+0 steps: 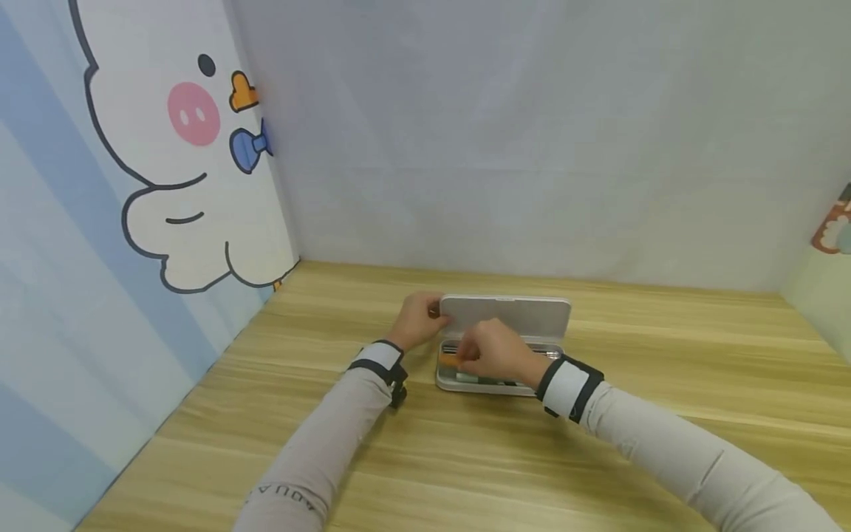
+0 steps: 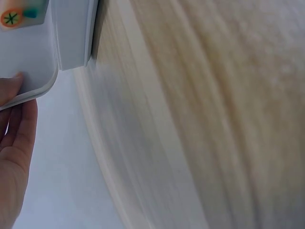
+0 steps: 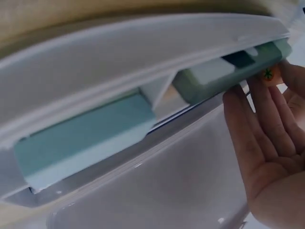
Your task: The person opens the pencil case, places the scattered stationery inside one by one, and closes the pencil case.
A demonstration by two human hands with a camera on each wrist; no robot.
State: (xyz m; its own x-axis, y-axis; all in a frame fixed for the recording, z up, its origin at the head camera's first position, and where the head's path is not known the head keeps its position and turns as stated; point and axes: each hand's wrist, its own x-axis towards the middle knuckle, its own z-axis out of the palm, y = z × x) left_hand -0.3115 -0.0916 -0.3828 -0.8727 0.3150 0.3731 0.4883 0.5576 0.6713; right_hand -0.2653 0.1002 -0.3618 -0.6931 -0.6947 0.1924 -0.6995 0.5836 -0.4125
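A white pencil case (image 1: pixel 447 385) lies with its lid (image 1: pixel 532 314) raised on its hinge. My left hand (image 1: pixel 419 321) grips the left edge of that lid, thumb on the inner face and fingers behind, as the left wrist view shows. At the case's left end, my right hand (image 1: pixel 495 349) reaches in from above. Its fingertips pinch a small orange piece with a green star mark (image 3: pixel 268 74). Inside the case, a pale teal block (image 3: pixel 86 138) sits beside a divider, and a green translucent item (image 3: pixel 228 71) lies past it, close to the right fingers.
The case rests on a wood-grain table (image 1: pixel 465 458), with a pale wall cloth (image 1: pixel 532 148) behind it. A cartoon-printed curtain (image 1: pixel 166 162) hangs along the left side. Slim pencil-like items (image 1: pixel 552 355) show at the case's right end.
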